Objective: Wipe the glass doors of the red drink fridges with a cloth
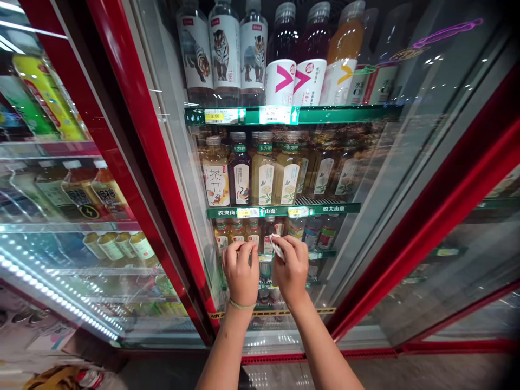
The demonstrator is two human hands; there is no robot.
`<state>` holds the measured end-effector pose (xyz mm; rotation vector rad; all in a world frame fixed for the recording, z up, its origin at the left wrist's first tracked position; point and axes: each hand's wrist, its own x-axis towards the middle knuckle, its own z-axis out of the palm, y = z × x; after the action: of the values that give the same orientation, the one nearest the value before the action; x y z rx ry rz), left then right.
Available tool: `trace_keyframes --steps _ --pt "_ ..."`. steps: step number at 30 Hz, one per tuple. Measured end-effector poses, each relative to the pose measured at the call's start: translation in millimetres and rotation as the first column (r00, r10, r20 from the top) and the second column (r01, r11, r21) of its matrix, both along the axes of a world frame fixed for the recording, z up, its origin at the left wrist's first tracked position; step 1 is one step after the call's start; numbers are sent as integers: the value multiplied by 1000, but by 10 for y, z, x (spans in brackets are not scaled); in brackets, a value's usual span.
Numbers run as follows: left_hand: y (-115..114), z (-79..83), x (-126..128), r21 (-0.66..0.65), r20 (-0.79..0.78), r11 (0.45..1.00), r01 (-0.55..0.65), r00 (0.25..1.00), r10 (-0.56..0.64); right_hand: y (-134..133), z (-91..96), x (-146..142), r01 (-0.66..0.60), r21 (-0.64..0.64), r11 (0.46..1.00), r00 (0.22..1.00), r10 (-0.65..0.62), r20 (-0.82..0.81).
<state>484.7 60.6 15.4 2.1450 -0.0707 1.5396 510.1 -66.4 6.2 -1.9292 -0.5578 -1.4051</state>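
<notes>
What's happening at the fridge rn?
A person has both hands up in front of a red-framed drinks cooler. The right hand pinches a small crumpled white piece, maybe tissue. The left hand is beside it, fingers curled, nothing visible in it. Bottles stand on the shelves behind; whether either hand touches the glass, I can't tell.

At the centre of the frame, the fingers of the right hand [294, 268] hide most of the crumpled white cloth [277, 249] (or tissue; it is too small to tell). Whether the left hand [242, 273] touches the glass is unclear. Both hands cover parts of the lower bottle rows. The bottom edge cuts off the forearms [230, 338]; the top edge crops the tiger-labelled bottles [225, 54]. At lower left, a brown bundle [54, 379] is cropped and blurred.
</notes>
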Motion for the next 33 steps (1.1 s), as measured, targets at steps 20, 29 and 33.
trace_keyframes --steps 20,29,33 --pt "-544 2 72 -28 -12 999 23 1000 -23 -536 -31 42 -8 -25 1000 1000 7 -29" --pt "-720 9 99 -4 -9 999 48 999 -48 -696 -95 45 -4 25 1000 999 5 -40" --pt "-769 17 107 2 -8 999 44 999 -44 -766 -99 61 -26 -39 999 999 25 -27"
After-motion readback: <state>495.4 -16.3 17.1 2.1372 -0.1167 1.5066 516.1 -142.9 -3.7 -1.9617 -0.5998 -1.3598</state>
